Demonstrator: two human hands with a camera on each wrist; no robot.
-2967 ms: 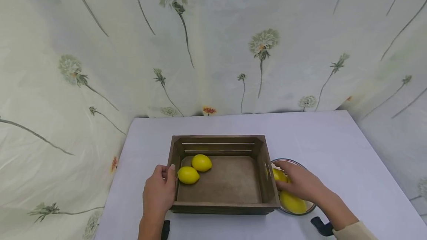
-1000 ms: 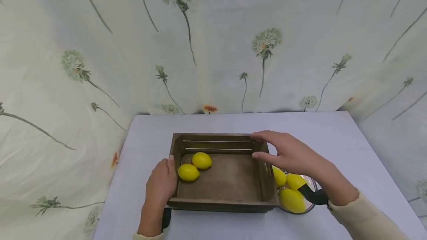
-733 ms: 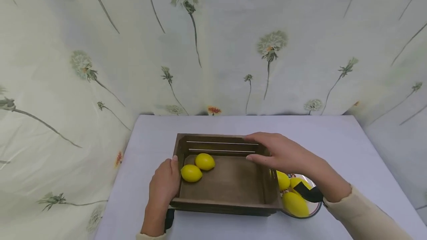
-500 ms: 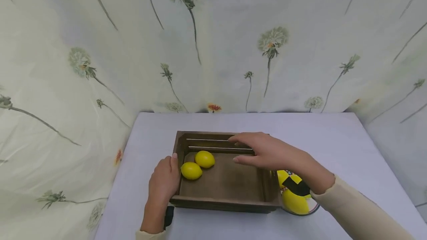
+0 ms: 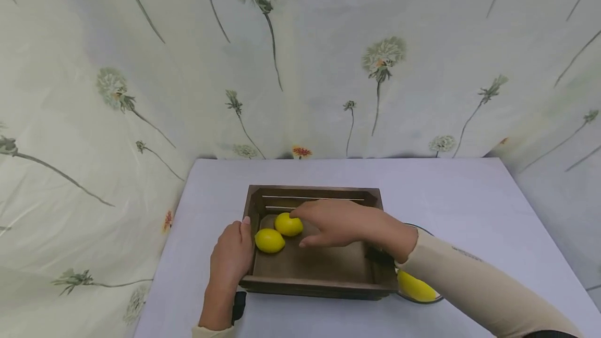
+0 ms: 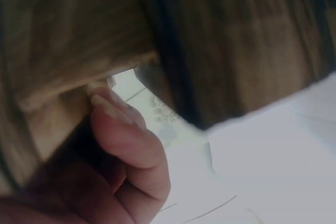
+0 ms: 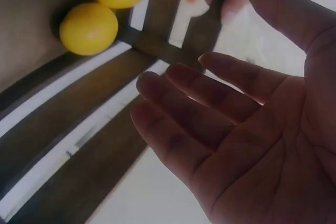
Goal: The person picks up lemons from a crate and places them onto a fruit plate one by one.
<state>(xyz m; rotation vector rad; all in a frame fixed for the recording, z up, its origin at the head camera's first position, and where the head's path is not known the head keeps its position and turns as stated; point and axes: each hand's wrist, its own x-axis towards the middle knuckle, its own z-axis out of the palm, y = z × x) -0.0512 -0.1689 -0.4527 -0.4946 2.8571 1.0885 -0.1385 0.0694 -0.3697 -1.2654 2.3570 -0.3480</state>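
Note:
A brown wooden crate [image 5: 319, 285] stands on the white table, with two lemons at its left: a front lemon [image 5: 269, 241] and a back lemon [image 5: 288, 225]. My left hand [image 5: 230, 257] grips the crate's left side, thumb at the rim. In the left wrist view its curled fingers [image 6: 131, 142] reach the slot under the top slat. Over the crate hovers my right hand [image 5: 340, 223], palm down, its fingertips close to the back lemon. In the right wrist view the hand [image 7: 252, 135] is spread and holds nothing; both lemons lie beyond its fingertips.
Right of the crate is a round plate [image 5: 422, 303], mostly under the right sleeve [image 5: 469, 275], with a lemon [image 5: 416, 287] showing on it. Flower-printed cloth [image 5: 324, 67] hangs behind and beside the white table [image 5: 225, 176].
My right hand has left the plate, risen over the crate's right side and moved left toward the two lemons. The left hand keeps its grip, and both lemons stay put.

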